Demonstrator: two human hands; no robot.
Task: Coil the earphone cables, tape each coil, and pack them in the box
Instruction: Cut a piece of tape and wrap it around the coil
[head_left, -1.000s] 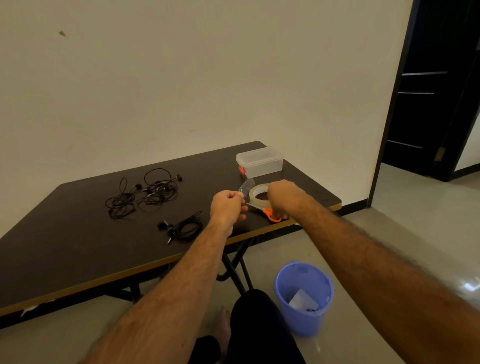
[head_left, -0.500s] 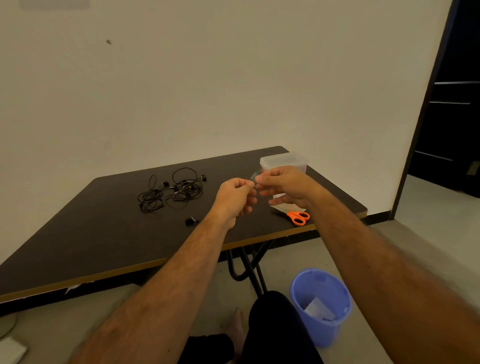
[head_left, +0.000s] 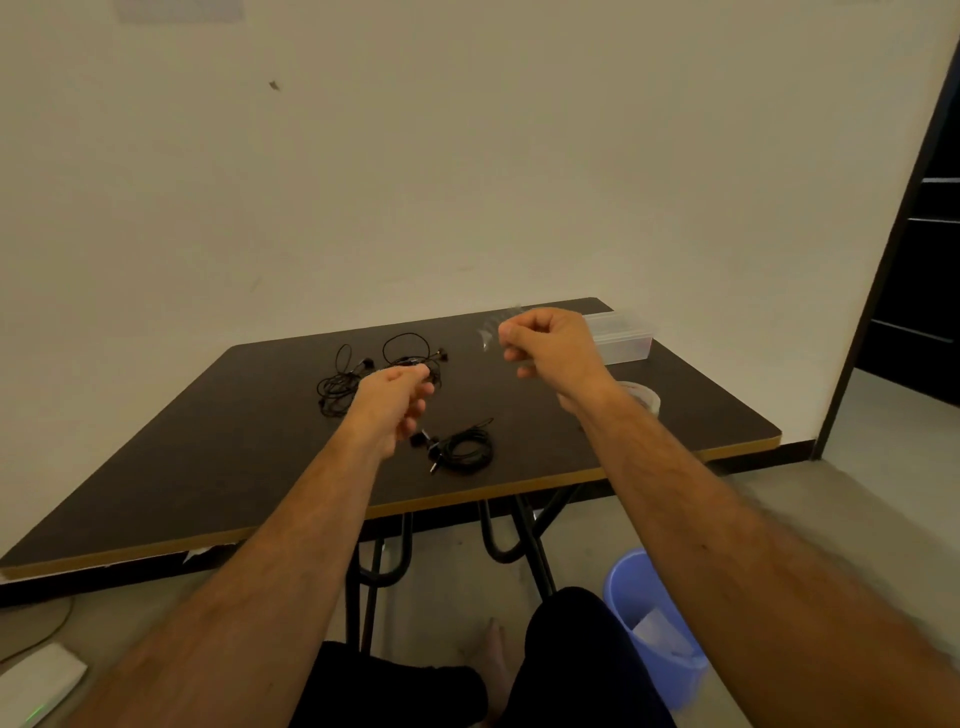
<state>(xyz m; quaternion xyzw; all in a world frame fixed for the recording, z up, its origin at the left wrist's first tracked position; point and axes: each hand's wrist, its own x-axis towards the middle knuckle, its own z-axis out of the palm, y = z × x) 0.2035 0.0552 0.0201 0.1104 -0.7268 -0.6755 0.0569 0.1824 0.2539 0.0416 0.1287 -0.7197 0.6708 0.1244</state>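
My right hand (head_left: 550, 348) is raised over the dark table (head_left: 260, 441) and pinches a short strip of clear tape (head_left: 491, 332), which is blurred. My left hand (head_left: 400, 402) hovers lower and to the left, fingers curled, with nothing visible in it. A coiled black earphone (head_left: 462, 448) lies just below and between the hands. Two loose earphone tangles (head_left: 340, 387) (head_left: 408, 351) lie behind my left hand. The clear plastic box (head_left: 623, 338), lid on, stands at the far right corner. My right wrist partly covers the tape roll (head_left: 644, 397).
A blue bin (head_left: 652, 623) with paper in it stands on the floor under the table's right end. My knees and the table's black legs (head_left: 498, 540) are below the front edge. A dark doorway (head_left: 914, 291) opens at the right.
My hands have drawn apart: the right rose with the tape strip, the left dropped away to the left. The view shifted, and the scissors are no longer visible.
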